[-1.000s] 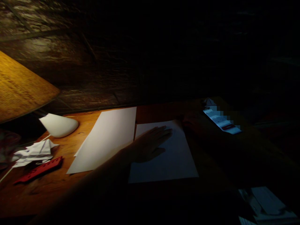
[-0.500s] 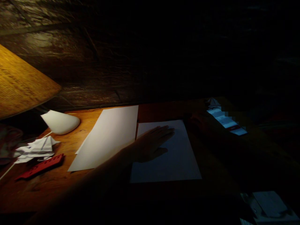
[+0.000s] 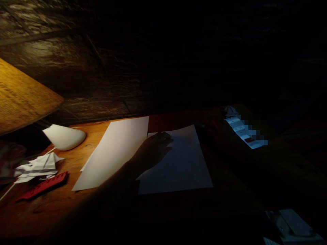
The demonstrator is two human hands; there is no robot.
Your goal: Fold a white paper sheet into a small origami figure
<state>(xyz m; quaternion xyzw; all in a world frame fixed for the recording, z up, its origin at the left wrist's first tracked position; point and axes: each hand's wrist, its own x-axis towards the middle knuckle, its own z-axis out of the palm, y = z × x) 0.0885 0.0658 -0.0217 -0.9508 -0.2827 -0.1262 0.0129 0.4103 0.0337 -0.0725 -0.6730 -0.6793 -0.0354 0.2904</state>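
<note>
L hand (image 3: 154,149) on thin white rectangular paper sheet (image 3: 178,166), fingers (image 3: 163,137) half-curled, tips touching it; R hand (image 3: 206,131) shadowed near sheet's top corner, fingers can't tell.

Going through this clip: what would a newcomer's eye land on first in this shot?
A white paper sheet and, right of it, a second white paper sheet catch the eye first on the lamplit wooden desk, with the left hand lying on the second. Further left sit a white cone-shaped object, crumpled white paper and a red notched strip. At right, a lit phone screen glows beside the shadowed right hand.
</note>
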